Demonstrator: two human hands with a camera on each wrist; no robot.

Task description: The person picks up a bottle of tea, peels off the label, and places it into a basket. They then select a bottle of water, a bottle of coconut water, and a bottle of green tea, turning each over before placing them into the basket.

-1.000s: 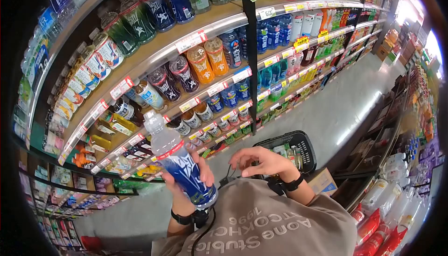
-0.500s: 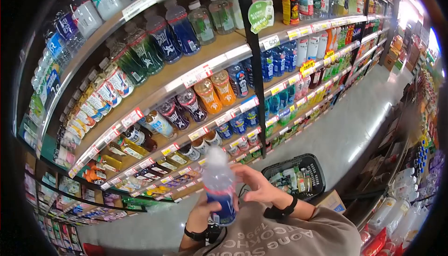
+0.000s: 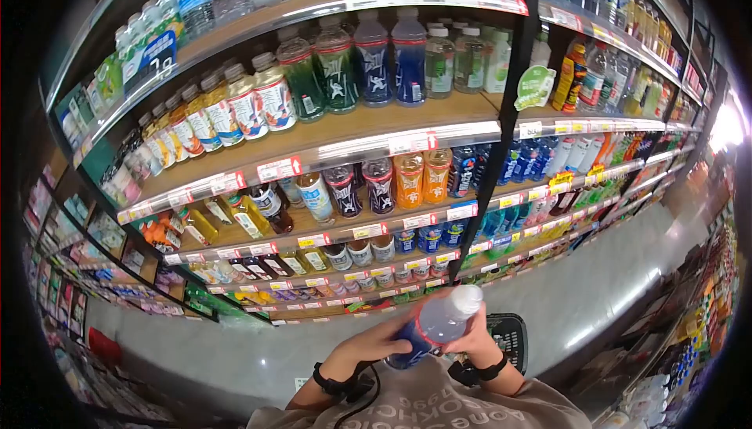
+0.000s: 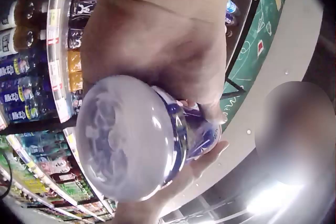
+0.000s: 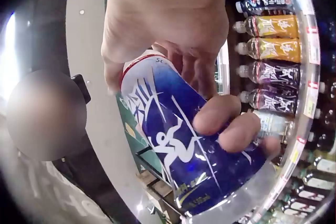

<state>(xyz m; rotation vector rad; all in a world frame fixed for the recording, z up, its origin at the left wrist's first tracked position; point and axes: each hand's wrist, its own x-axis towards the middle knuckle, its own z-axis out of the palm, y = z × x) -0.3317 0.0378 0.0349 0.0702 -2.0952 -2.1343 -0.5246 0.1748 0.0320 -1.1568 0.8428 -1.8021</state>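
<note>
Both hands hold one blue drink bottle [image 3: 442, 324] with a white cap [image 3: 466, 298], tilted in front of the chest in the head view. My left hand [image 3: 366, 348] grips its lower part. Around the upper part, near the neck, curls my right hand [image 3: 475, 338]. In the left wrist view the bottle's clear ridged base [image 4: 123, 137] faces the camera. The right wrist view shows a blue label [image 5: 184, 140] with a white running figure, and left fingertips [image 5: 239, 132] wrapped over it. There the right hand [image 5: 163, 19] covers the cap end.
Long drink shelves [image 3: 337, 147] run across the front, with rows of bottles on several levels. A dark shopping basket [image 3: 513, 335] stands on the grey floor [image 3: 611, 288], partly hidden behind the right forearm. More stocked shelving [image 3: 697, 311] lines the right side.
My left hand has carried the bottle rightward to the right hand, which now grips its upper part. The head view has turned, and the basket is now more hidden.
</note>
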